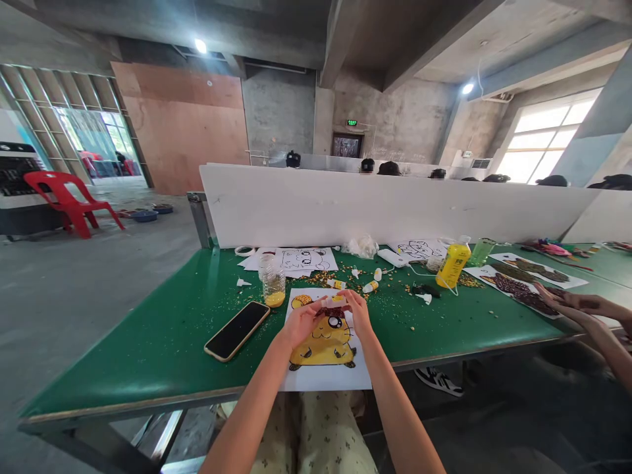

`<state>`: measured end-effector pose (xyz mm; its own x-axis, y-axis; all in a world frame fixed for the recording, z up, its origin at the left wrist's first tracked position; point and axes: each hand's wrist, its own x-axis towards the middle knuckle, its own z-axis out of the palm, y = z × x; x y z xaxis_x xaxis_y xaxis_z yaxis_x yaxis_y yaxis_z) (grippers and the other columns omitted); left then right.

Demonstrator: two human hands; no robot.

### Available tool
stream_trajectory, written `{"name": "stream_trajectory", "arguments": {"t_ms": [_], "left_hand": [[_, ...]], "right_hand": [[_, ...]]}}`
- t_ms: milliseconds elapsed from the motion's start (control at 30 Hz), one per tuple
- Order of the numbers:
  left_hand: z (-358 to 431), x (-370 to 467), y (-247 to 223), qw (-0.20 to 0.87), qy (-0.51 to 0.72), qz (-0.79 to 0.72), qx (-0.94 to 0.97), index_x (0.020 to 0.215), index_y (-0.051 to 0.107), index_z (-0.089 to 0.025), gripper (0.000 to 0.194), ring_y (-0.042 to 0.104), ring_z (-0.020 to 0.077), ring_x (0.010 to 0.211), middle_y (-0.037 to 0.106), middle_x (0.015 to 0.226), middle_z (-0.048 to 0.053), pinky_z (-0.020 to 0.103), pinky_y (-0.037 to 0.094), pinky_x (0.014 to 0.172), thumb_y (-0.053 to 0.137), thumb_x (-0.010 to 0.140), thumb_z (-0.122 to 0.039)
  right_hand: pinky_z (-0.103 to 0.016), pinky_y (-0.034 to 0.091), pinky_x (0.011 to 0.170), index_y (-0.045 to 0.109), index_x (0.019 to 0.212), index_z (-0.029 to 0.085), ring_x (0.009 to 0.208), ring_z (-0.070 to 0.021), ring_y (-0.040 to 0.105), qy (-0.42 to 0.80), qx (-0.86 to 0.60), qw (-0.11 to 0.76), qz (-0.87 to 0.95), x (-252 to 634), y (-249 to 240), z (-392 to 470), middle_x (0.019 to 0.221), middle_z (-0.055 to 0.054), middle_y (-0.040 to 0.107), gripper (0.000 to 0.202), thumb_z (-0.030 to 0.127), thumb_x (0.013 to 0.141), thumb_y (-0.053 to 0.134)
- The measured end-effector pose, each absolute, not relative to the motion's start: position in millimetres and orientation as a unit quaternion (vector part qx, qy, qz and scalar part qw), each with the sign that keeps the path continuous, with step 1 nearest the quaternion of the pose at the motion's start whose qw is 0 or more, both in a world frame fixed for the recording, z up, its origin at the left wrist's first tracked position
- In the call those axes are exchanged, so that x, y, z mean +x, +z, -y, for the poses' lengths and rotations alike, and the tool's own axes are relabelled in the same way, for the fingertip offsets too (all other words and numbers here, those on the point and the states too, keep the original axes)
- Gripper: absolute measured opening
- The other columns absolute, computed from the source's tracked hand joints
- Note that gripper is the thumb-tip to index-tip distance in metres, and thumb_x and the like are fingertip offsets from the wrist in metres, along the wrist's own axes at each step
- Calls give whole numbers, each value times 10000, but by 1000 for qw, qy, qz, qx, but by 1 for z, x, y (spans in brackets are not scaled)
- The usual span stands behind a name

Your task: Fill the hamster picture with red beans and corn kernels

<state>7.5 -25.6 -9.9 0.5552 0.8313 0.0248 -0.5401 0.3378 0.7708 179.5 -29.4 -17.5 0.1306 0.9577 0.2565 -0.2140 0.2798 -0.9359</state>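
My left hand [302, 321] and my right hand [358, 312] meet over the top of a hamster picture [323, 345] on white paper. Between their fingers is a small white glue bottle [334, 301], held lengthwise across the sheet. The hamster's body is covered in yellow, with dark red-brown grains near the top under my fingers. Part of its head is hidden by my hands. Just beyond lie similar small bottles with yellow labels [370, 287] among scattered yellow and brown grains.
Left of the sheet are a phone [237, 330] and a clear plastic bottle [273, 283] with yellow grains. A yellow bottle [453, 264] and a white glue gun [393, 257] stand behind on the right. Another person's hands [582, 306] are over dark pictures. A white partition [385, 210] borders the green table.
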Motion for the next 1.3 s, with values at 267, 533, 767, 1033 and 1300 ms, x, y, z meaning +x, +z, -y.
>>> {"name": "stream_trajectory", "arguments": {"t_ms": [267,533,767,1033,1300], "left_hand": [[27,15,-9,777,448,-202,393,1159,533,-160,315,582,204,985,558,1174,88,414,503,825,529,891,-325],[24,10,-7,767,463,-196,399,1147,546,-179,282,581,193,982,558,1181,88,397,504,833,511,902,-313],[25,12,-11,759,456,-200,419,1168,527,-154,324,584,207,984,560,1168,89,412,507,821,536,888,-315],[29,16,-14,737,464,-219,441,1163,533,-156,316,581,207,991,558,1177,89,412,504,826,539,886,-307],[22,11,-14,748,466,-225,415,1163,533,-161,312,583,204,984,559,1175,89,406,506,822,531,890,-314]], "right_hand": [[-222,280,413,580,670,201,393,-81,367,438,-411,638,482,173,-22,28,440,68,446,346,538,696,654],[-287,482,709,589,898,237,856,-196,605,487,-353,623,500,178,-12,36,959,-26,654,395,451,612,757],[-259,453,617,616,861,229,738,-165,586,472,-380,627,490,180,-13,35,831,-10,638,326,519,714,643],[-212,326,469,513,603,173,439,-69,363,422,-433,633,484,176,-26,28,481,77,420,363,480,761,626],[-284,465,688,622,951,250,798,-188,597,475,-367,628,495,180,-17,30,864,-13,664,424,395,585,779]]}}
